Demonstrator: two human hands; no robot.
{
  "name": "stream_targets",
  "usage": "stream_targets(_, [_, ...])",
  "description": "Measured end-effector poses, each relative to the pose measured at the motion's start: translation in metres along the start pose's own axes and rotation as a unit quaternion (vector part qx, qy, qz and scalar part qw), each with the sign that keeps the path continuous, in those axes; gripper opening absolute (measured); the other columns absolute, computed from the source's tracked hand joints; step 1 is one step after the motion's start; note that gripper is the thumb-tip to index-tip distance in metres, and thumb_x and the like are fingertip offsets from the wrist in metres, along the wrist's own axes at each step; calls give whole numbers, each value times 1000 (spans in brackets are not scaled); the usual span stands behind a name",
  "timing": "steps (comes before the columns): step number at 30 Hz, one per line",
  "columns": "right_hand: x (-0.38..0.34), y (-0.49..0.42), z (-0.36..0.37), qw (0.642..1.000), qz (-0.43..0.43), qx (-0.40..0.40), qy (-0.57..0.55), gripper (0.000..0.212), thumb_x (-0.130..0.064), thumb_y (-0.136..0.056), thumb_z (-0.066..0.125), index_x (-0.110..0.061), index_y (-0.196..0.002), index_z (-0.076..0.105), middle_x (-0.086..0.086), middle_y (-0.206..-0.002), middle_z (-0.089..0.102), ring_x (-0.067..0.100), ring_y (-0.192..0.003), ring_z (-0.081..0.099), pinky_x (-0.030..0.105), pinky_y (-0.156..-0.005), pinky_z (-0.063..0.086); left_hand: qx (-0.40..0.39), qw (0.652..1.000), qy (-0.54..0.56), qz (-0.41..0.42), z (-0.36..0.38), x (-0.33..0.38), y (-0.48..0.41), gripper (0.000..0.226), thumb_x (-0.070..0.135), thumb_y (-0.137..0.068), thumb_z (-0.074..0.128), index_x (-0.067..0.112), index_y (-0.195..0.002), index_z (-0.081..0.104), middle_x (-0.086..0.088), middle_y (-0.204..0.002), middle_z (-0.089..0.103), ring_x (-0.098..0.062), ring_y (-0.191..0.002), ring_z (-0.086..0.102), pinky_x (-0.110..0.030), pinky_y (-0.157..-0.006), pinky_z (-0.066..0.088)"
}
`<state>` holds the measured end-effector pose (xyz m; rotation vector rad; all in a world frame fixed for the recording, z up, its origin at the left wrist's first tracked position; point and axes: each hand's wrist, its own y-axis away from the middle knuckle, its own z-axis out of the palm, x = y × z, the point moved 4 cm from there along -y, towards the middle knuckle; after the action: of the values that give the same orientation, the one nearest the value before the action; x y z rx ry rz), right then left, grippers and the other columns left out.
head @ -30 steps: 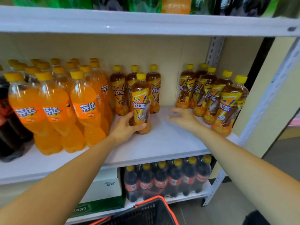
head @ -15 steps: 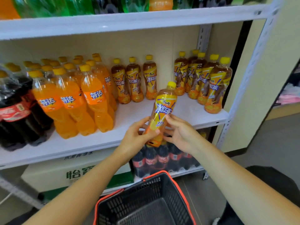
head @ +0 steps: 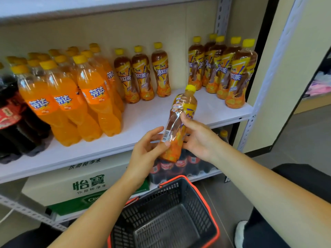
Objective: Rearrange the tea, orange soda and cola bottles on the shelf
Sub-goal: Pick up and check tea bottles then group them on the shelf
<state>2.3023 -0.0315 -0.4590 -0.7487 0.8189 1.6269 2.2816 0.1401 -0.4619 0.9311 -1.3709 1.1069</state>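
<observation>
At nine o'clock in the view, dark cola bottles (head: 10,120) stood at the left end of the white shelf (head: 143,120). Just beside them, toward three o'clock, orange soda bottles (head: 66,104) with yellow caps stood upright in rows several deep. Next came three tea bottles (head: 141,76) in a line against the back wall. Below the shelf, at seven o'clock, sat a water carton (head: 86,183) with green print.

Near the centre, the left hand (head: 143,154) gripped the lower part of the held tea bottle (head: 176,126), fingers curled behind it and the thumb pressed on the front below the barcode. That bottle was off the shelf, in front of its edge and above the basket (head: 188,203), tilted with its cap toward one o'clock. The right hand (head: 200,140) clasped its middle from the three o'clock side, thumb on the label. Behind the bottle's base, more cola bottles (head: 166,167) stood on the lower shelf.

At two o'clock, five tea bottles (head: 223,68) formed a row running front to back at the shelf's right end.
</observation>
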Motion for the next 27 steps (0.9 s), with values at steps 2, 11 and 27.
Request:
stream_targets(2, [-4, 0, 1, 1000, -8, -5, -6, 66, -43, -84, 71, -8, -139, 57, 15, -121, 71, 32, -113, 69, 48, -93, 58, 2, 998, 21, -52, 0, -4, 0, 51, 36, -82, 78, 22, -130, 66, -10, -122, 71, -29, -111, 70, -35, -88, 59])
stream_targets(11, [-32, 8, 4, 994, -64, -87, 29, 45, -31, -93, 63, -10, -133, 59, 6, -108, 69, 18, -92, 67, 33, -79, 57, -49, 964, 196, -175, 11, -17, 3, 47, 26, -88, 71, 3, -128, 62, -23, -118, 71, -33, -99, 72, -35, -81, 62])
stream_targets(27, [-40, 11, -2, 995, -76, -38, 46, 20, -39, -92, 64, -24, -102, 74, -1, -90, 70, 16, -86, 66, 35, -77, 57, -48, 986, 110, -117, 14, -13, 0, 54, 10, -77, 80, -7, -124, 61, -23, -114, 73, -30, -94, 72, -40, -90, 59])
